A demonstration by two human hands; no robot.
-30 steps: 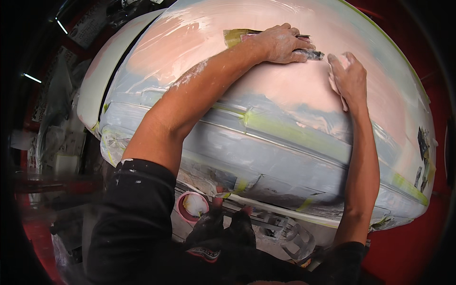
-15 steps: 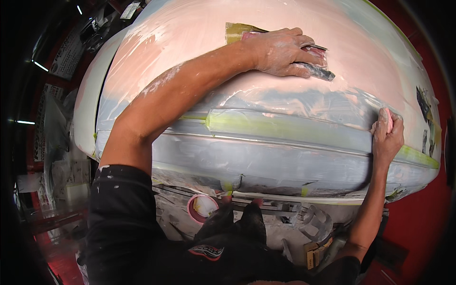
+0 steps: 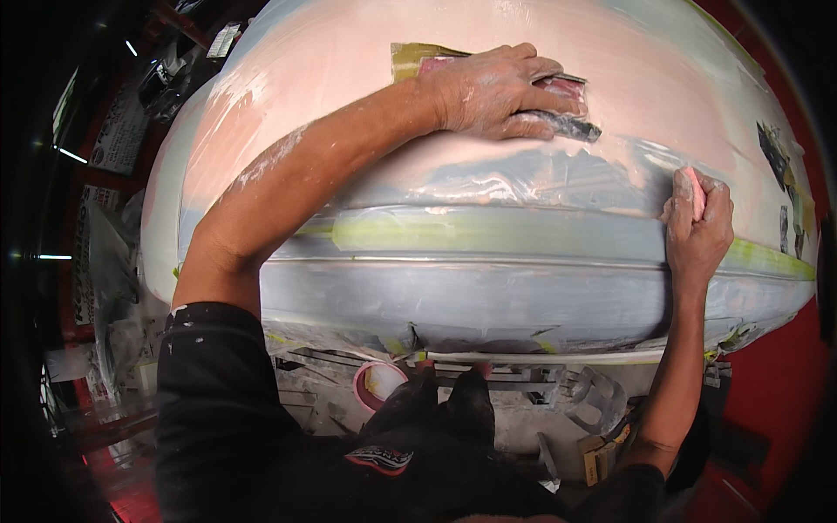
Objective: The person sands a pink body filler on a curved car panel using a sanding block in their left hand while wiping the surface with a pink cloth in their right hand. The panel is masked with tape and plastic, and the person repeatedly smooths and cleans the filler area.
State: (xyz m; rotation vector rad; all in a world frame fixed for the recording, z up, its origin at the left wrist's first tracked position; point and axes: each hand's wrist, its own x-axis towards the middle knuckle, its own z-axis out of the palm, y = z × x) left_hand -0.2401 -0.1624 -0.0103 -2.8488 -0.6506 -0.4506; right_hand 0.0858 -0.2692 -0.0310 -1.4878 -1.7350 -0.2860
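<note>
A large curved car body panel (image 3: 288, 96) spreads before me, with pink filler over its upper face and grey and yellow-green areas below. My left hand (image 3: 501, 91) lies across a sanding block (image 3: 571, 88), its fingers wrapped over it. Olive sandpaper (image 3: 410, 61) sticks out at the block's left end, and a dark, wet-looking strip (image 3: 571, 127) shows under the fingertips. Much of the block is hidden by the hand. To the right, my right hand (image 3: 704, 218) grips a pink sponge (image 3: 697, 193) against the panel, just above the ridge. The surface near both hands looks wet.
A pink bucket (image 3: 377, 384) with pale contents stands on the floor by my legs. Dark ragged patches (image 3: 776, 157) mark the panel's right side. A cardboard box (image 3: 602, 458) sits low on the right, and cluttered gear (image 3: 166, 87) lies at the far left.
The view has shifted slightly, so the panel sits differently in it. Both hands appear a little farther left in the picture, the right one also higher. Each keeps its hold.
</note>
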